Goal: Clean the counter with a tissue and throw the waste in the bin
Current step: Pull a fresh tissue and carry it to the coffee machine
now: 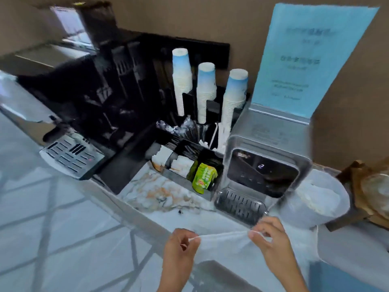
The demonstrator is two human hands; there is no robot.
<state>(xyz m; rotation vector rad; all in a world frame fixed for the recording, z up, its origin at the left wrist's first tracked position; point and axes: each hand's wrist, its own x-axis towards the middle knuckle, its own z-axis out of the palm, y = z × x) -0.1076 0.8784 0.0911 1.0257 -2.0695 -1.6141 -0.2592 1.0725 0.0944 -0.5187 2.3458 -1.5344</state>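
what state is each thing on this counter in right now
thin white tissue: stretched out between both hands, above the counter edge
left hand: fingers pinching the tissue's left corner
right hand: fingers pinching its right corner
marble-pattern counter: stained brown-orange, one dark speck
blue-and-white paper cups: three upside-down stacks
silver water dispenser: display lit

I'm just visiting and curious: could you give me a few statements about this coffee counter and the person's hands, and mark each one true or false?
1. Both hands pinch one tissue, stretched between them. True.
2. The left hand is pressing the tissue onto the counter. False: the tissue is held up in the air, near the counter's front edge.
3. Three stacks of paper cups stand upside down. True.
4. The counter looks spotless. False: brownish stains mark it.
5. The right hand is holding a cup. False: its fingers grip the tissue.
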